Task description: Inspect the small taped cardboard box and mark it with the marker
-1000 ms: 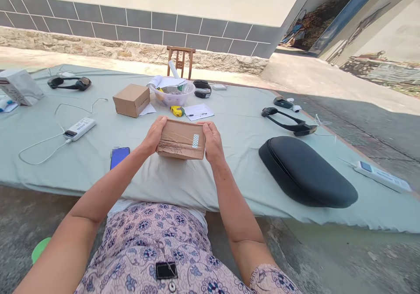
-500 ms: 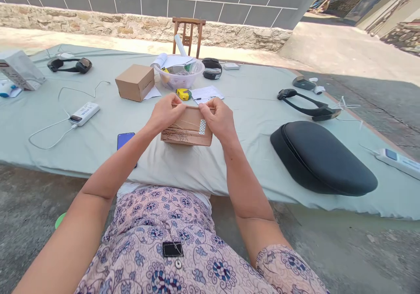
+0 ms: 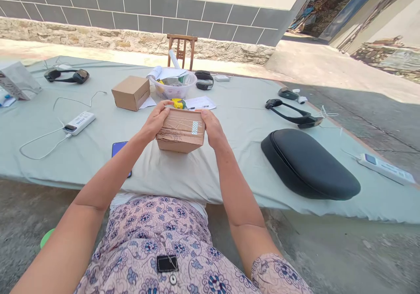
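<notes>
Between my two hands is a brown cardboard box (image 3: 179,132), its top creased and crossed by tape, with a small white patterned label near its right side. My left hand (image 3: 158,120) grips the box at its left far corner. Along the right side, my right hand (image 3: 211,125) is closed on it, thumb near the top edge. Just beyond the box lie a yellow tape measure (image 3: 179,103) and a sheet of paper (image 3: 201,103) with a pen on it. A phone (image 3: 118,148) lies partly under my left forearm.
A second cardboard box (image 3: 130,92) stands beside a plastic basin (image 3: 173,87) of papers and odds and ends. To the right rest a black padded case (image 3: 310,165) and a black headset (image 3: 293,114). A white power bank (image 3: 79,122) with a cable lies left.
My hands have spread from the middle of the far edge to the box's two sides. More of the box's near face shows now. The view has shifted slightly.
</notes>
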Demonstrator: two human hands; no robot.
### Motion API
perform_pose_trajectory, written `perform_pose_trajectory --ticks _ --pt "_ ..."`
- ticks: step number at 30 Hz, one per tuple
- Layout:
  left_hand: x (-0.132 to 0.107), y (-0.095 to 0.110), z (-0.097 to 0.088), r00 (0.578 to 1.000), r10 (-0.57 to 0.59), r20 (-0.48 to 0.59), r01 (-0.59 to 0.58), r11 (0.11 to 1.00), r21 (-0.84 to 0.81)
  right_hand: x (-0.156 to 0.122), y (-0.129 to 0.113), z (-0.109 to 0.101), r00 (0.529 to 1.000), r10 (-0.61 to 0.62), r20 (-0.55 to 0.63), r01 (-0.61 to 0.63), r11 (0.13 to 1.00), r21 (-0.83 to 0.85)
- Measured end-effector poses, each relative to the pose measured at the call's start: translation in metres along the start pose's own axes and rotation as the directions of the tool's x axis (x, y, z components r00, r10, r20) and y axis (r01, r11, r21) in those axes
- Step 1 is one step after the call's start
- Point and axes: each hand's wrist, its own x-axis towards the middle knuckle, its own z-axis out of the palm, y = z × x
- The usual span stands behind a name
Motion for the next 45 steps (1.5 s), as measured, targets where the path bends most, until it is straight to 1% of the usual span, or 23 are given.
perform_pose_trajectory --ticks 2,5,7,9,11,13,16,19,22,25,27,30,33,35,36,38,40,41,43,44,45 --pt "-0.007 -0.010 -0.001 1.000 -0.027 0.012 0.029 0.992 -0.122 -0.002 0.005 0.004 0.999 -0.004 -0.037 0.006 0.999 0.046" --pt "-0.019 -0.025 -0.003 1.000 -0.005 0.023 0.010 0.978 -0.208 -0.003 0.008 0.011 0.997 0.012 -0.071 -0.006 0.996 0.085" --pt "-0.024 -0.032 -0.003 0.999 0.034 0.032 -0.026 0.974 -0.225 -0.003 0.008 0.012 0.995 0.008 -0.095 -0.002 0.998 0.065" --pt "-0.025 -0.036 -0.002 0.998 0.061 0.027 -0.054 0.973 -0.223 -0.006 0.007 0.011 0.987 -0.014 -0.162 0.012 1.000 -0.013" --pt "-0.023 -0.038 0.000 0.998 0.070 -0.002 -0.068 0.973 -0.221 -0.013 0.004 0.007 0.979 -0.024 -0.202 0.002 0.994 -0.109" --pt "-0.021 -0.037 0.002 0.998 0.059 -0.037 -0.066 0.971 -0.230 -0.025 0.002 0.003 0.985 -0.013 -0.173 -0.015 0.987 -0.161" --pt "-0.019 -0.034 0.004 0.997 0.039 -0.071 -0.055 0.968 -0.243 -0.050 0.000 0.001 0.996 -0.041 -0.084 0.028 0.989 -0.143" --pt "-0.020 -0.033 0.005 0.996 0.044 -0.080 -0.062 0.971 -0.229 -0.072 0.004 0.006 0.995 -0.090 -0.036 0.086 0.991 -0.100" --pt "-0.022 -0.033 0.004 0.998 0.040 -0.054 -0.051 0.973 -0.226 -0.082 0.013 0.012 0.989 -0.123 -0.078 0.115 0.989 -0.093" --pt "-0.026 -0.034 0.000 0.998 0.059 -0.020 -0.062 0.973 -0.223 -0.080 0.023 0.016 0.977 -0.158 -0.144 0.147 0.986 -0.083" --pt "-0.029 -0.033 -0.006 0.996 0.087 0.005 -0.084 0.977 -0.197 -0.075 0.030 0.016 0.974 -0.136 -0.180 0.132 0.991 -0.034" --pt "-0.040 -0.030 -0.011 0.990 0.131 0.042 -0.127 0.987 -0.094 -0.070 0.044 0.016 0.974 -0.029 -0.227 0.059 0.990 0.126" --pt "-0.058 -0.030 -0.008 0.984 0.164 0.068 -0.166 0.985 0.037 -0.073 0.056 0.016 0.969 0.088 -0.232 -0.024 0.964 0.265" --pt "-0.073 -0.032 -0.003 0.978 0.201 0.048 -0.205 0.973 0.106 -0.080 0.058 0.017 0.963 0.109 -0.245 -0.035 0.957 0.288" --pt "-0.081 -0.035 -0.001 0.974 0.223 0.032 -0.225 0.965 0.136 -0.084 0.057 0.016 0.960 0.097 -0.263 -0.022 0.961 0.275" --pt "-0.095 -0.042 0.003 0.970 0.243 0.031 -0.245 0.953 0.176 -0.091 0.049 0.014 0.949 0.039 -0.314 0.026 0.980 0.198" --pt "-0.104 -0.050 0.004 0.971 0.234 0.047 -0.239 0.954 0.183 -0.091 0.033 0.011 0.938 -0.050 -0.343 0.084 0.993 0.085" --pt "-0.107 -0.053 0.003 0.974 0.221 0.053 -0.227 0.957 0.180 -0.089 0.023 0.010 0.936 -0.098 -0.337 0.115 0.993 0.031" --pt "-0.109 -0.058 0.002 0.983 0.167 0.072 -0.178 0.965 0.192 -0.076 0.003 0.009 0.947 -0.169 -0.273 0.165 0.986 -0.038" --pt "-0.109 -0.060 0.001 0.988 0.132 0.086 -0.147 0.967 0.208 -0.068 -0.007 0.009 0.960 -0.178 -0.218 0.167 0.984 -0.067" --pt "-0.108 -0.060 -0.001 0.990 0.095 0.102 -0.116 0.969 0.218 -0.057 -0.015 0.010 0.976 -0.174 -0.132 0.162 0.982 -0.100"
